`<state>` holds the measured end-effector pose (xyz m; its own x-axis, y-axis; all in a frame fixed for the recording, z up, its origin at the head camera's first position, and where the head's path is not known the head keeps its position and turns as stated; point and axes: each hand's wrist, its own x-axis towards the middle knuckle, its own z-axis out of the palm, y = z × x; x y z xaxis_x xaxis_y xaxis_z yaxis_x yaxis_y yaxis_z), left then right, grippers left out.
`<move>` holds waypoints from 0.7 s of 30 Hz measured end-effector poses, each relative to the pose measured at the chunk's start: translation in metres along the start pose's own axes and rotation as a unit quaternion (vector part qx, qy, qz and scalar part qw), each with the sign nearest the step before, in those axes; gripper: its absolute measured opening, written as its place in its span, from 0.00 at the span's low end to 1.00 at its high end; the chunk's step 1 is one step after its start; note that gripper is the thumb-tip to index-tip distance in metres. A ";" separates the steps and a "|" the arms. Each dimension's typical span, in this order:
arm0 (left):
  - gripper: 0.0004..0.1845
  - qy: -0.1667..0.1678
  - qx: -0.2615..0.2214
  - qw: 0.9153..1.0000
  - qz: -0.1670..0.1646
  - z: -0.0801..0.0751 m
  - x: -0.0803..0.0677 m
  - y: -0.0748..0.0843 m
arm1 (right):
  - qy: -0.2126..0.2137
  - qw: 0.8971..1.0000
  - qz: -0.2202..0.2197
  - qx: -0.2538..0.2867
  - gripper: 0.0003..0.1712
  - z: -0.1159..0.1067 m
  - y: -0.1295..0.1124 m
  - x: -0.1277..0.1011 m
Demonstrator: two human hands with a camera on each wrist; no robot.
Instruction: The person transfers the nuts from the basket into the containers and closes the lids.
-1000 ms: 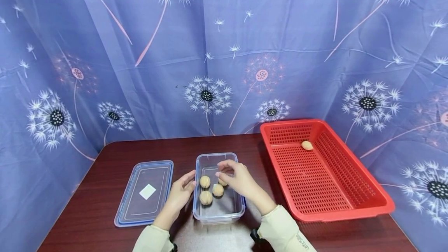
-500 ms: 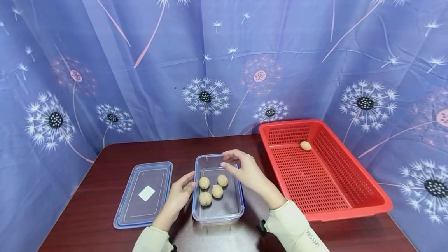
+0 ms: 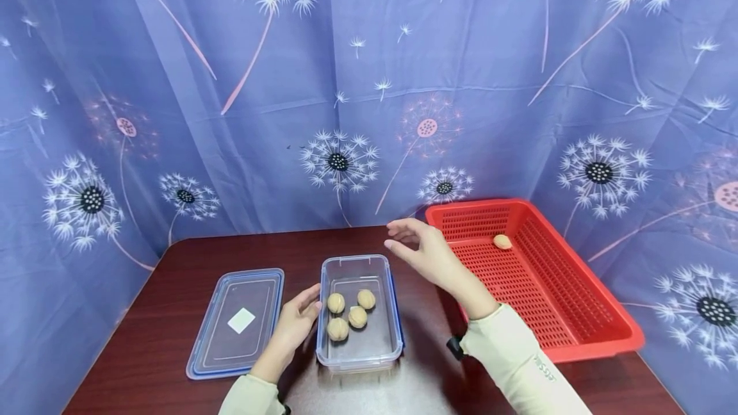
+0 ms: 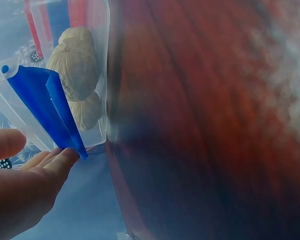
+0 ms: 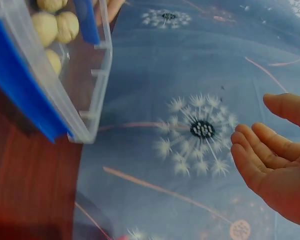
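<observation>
A blue curtain [image 3: 346, 82] printed with dandelion heads hangs behind and to both sides of a dark wooden table [image 3: 173, 261]. On the table's right side sits a red basket [image 3: 576, 332] with perforated walls; a single walnut [image 3: 502, 241] lies near its far end, well apart from everything else.

Left of the basket, near the table's middle, stands a clear plastic box [image 3: 386, 351] with blue clips. Beside it on the left lies its flat lid [image 3: 254, 351], clear with a blue rim and a small white label in the middle.

Inside the box are four walnuts [image 3: 349, 310], bunched close together on the floor of the box — two toward the back, two toward the front. The left wrist view shows them pressed up near the box wall [image 4: 97, 75], behind a blue clip [image 4: 50, 107].

The left hand [image 3: 296, 325] rests against the left side of the box, fingers straight and relaxed, their tips touching the blue clip; it grips nothing. The right hand [image 3: 426, 255] hovers in the air between the far right corner of the box and the near left corner of the basket — palm turned inward, fingers loosely spread and gently bent, holding nothing. A cream sleeve [image 3: 519, 364] covers the right forearm.
</observation>
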<state>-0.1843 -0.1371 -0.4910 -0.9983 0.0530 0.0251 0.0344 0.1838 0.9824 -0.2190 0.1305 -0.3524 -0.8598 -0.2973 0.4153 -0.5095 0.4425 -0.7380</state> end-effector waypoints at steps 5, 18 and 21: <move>0.22 0.003 0.002 1.000 0.000 0.001 0.000 0.000 | 0.006 1.000 0.005 -0.014 0.18 -0.025 0.005 0.008; 0.22 0.007 0.008 1.000 -0.006 0.002 0.002 -0.004 | 0.066 0.996 0.041 -0.041 0.21 -0.094 0.053 0.013; 0.22 0.007 0.011 1.000 -0.007 0.002 0.002 -0.004 | 0.074 0.995 0.055 -0.045 0.22 -0.106 0.071 0.011</move>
<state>-0.1862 -0.1361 -0.4949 -0.9992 0.0371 0.0144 0.0217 0.2061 0.9783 -0.2683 0.2482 -0.3440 -0.9029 -0.1179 0.4133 -0.4073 0.5416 -0.7354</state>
